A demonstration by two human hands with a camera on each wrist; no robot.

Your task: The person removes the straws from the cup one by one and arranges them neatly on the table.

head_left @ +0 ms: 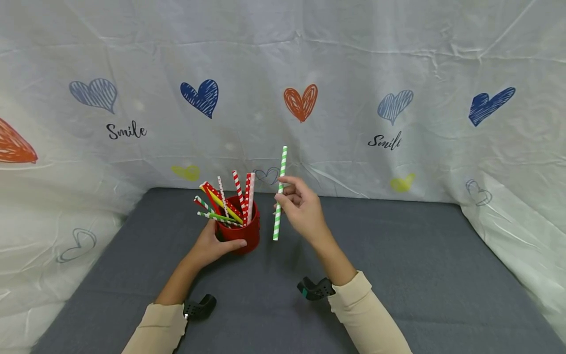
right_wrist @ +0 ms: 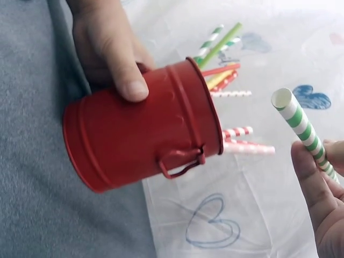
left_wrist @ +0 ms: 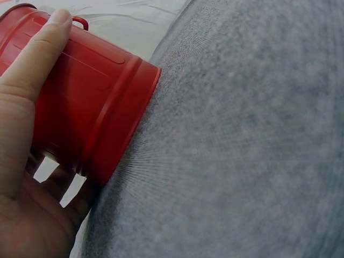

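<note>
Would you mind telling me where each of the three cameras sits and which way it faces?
Head: worn on the head, looking forward and down at the grey table; shows both forearms, left hand on the red bucket, right hand pinching the green striped straw.
Left wrist: beside the palm, facing the bucket's side; shows thumb and palm.
Right wrist: behind the fingers, facing the bucket's mouth; shows fingertips on the straw.
Both wrist views share the bucket.

Both forearms reach forward in cream sleeves. The left hand point(head_left: 216, 246) curls low, thumb wrapped in a firm grip; the right hand point(head_left: 300, 209) is raised, fingertips pinched together.
</note>
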